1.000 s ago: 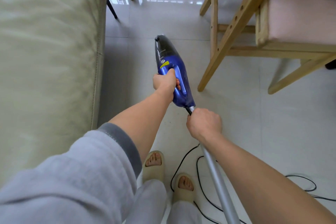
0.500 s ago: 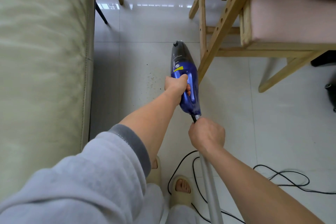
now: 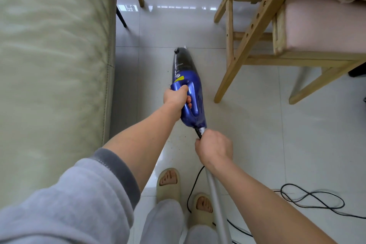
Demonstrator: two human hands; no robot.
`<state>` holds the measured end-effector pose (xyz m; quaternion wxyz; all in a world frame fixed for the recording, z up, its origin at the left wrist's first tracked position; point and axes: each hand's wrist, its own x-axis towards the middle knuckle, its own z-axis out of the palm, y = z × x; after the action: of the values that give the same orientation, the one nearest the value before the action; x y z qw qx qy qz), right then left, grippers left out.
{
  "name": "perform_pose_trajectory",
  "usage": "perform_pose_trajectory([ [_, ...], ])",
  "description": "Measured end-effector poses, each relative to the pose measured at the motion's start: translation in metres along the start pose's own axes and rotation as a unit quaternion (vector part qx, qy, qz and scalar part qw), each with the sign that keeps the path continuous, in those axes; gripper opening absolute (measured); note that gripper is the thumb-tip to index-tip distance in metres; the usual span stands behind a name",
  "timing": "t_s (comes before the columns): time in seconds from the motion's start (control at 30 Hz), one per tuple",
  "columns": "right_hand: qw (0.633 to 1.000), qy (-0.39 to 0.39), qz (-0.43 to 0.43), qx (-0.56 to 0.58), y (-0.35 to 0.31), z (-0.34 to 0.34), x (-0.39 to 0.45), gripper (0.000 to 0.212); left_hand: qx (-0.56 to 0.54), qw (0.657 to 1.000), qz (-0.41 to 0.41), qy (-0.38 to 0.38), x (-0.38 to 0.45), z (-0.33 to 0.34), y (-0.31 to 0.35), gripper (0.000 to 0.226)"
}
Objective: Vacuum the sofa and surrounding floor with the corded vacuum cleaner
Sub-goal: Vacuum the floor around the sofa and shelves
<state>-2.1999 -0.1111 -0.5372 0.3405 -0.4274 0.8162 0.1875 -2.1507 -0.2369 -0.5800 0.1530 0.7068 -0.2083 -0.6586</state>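
I see the vacuum cleaner [image 3: 188, 89] as a slim blue body with a black translucent nose, a yellow label behind the nose and a grey tube [image 3: 217, 204] at its rear. Its long axis runs away from me along the floor [image 3: 257, 144], nose pointing ahead and the tube slanting back past my right side. My left hand [image 3: 177, 97] grips the blue handle, fingers curled round it; my right hand [image 3: 214, 149] is closed around the tube's top, just behind the body. The vacuum sits between the sofa [image 3: 55, 65] on its left and the wooden chair [image 3: 247, 45] on its right, nearer the chair leg. Ahead of the nose lies open tile. Behind the vacuum, the black cord [image 3: 313, 202] loops on the floor beside my slippers [image 3: 168, 186].
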Motion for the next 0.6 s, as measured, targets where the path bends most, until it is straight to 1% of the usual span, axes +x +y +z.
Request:
perform_pose_trajectory([
  [0.1,1.0,-0.025,-0.017,0.0,-0.014,-0.001,-0.008,0.005,-0.013,0.999,0.01,0.037,-0.001,-0.02,0.0,0.022],
  [0.17,0.999,-0.038,-0.026,0.0,-0.022,-0.001,-0.012,0.01,-0.015,0.998,0.009,0.059,-0.002,-0.032,-0.001,0.029],
  [0.33,0.996,-0.031,-0.079,-0.025,-0.038,-0.001,-0.02,0.018,-0.03,0.995,0.002,0.099,0.0,-0.063,-0.004,0.034],
  [0.43,0.993,-0.025,-0.102,-0.047,-0.042,0.001,-0.024,0.015,-0.037,0.993,-0.011,0.107,0.0,-0.074,-0.008,0.035],
  [0.6,0.993,-0.001,-0.092,-0.069,-0.035,0.0,-0.026,0.022,-0.054,0.994,-0.016,0.094,-0.003,-0.069,-0.009,0.039],
])
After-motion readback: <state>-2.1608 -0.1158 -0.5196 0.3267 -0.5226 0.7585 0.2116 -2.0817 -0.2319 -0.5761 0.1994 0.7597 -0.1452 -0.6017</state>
